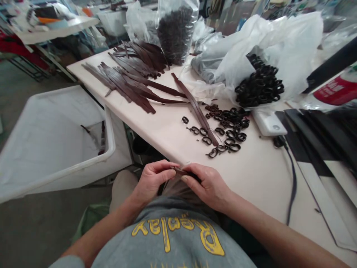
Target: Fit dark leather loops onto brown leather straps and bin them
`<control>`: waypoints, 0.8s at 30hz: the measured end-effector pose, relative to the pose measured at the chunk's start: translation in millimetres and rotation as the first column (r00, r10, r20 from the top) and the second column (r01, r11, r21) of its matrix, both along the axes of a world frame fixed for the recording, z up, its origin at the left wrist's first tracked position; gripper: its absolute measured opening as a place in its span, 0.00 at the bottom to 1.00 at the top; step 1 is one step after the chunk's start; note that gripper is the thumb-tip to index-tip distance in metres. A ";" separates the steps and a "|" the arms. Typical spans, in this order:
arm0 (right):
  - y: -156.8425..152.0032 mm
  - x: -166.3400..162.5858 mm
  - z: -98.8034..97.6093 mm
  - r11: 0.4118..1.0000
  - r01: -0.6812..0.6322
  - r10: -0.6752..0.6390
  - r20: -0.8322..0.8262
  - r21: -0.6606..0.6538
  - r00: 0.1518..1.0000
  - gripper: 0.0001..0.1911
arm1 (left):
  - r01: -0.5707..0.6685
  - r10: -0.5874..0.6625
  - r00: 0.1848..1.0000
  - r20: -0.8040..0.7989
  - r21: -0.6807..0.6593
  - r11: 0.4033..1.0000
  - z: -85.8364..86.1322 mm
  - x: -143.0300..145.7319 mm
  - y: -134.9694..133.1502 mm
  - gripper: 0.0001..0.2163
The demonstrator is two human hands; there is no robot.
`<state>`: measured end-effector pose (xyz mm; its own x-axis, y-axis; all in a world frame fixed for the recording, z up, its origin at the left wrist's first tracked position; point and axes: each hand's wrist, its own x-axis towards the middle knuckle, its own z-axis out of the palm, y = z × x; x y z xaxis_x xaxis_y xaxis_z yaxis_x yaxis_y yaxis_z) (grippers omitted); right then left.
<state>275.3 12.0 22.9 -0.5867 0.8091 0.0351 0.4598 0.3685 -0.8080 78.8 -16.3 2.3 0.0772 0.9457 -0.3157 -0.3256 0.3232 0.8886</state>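
Just off the table's front edge, my left hand [154, 179] and my right hand [208, 184] meet fingertip to fingertip. Between them runs a thin dark brown strap [180, 171], each hand pinching it with thumb and fingers. Most of the strap is hidden by my fingers and palms. Beyond my hands, small black loops [230, 142] lie scattered on the table [167, 130], and smaller brown loops [212, 108] are heaped behind them. One long brown strap [195, 108] lies slantwise across the table, its near end among the loops.
Brown straps [125, 87] are fanned out at the far left. A clear bag of dark pieces [175, 33] stands behind; a white bag spills black loops [259, 83]. A white device [269, 123] with a cable and black strips [309, 137] are right, a white bin [55, 149] left.
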 end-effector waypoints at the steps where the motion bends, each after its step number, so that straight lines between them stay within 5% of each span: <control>1: -0.2 -0.3 0.0 1.000 -0.011 0.011 0.054 -0.004 0.998 0.08 | -0.003 0.003 1.000 -0.019 0.016 1.000 1.6 -2.5 0.2 0.07; 8: -4.6 -11.1 1.9 1.000 -0.026 0.023 0.261 0.009 0.965 0.09 | 0.122 -0.120 0.986 -0.116 0.009 0.993 11.2 -1.1 -4.5 0.09; 15: -3.7 -15.1 21.2 0.998 -0.056 0.058 0.308 -0.014 0.950 0.12 | -0.047 0.050 0.994 -0.099 0.031 0.998 8.7 -20.7 -7.1 0.10; 24: -8.7 -39.6 23.5 0.984 -0.165 0.120 0.418 0.072 0.901 0.10 | -0.094 0.122 0.975 -0.185 0.151 0.984 16.5 -50.2 -17.1 0.08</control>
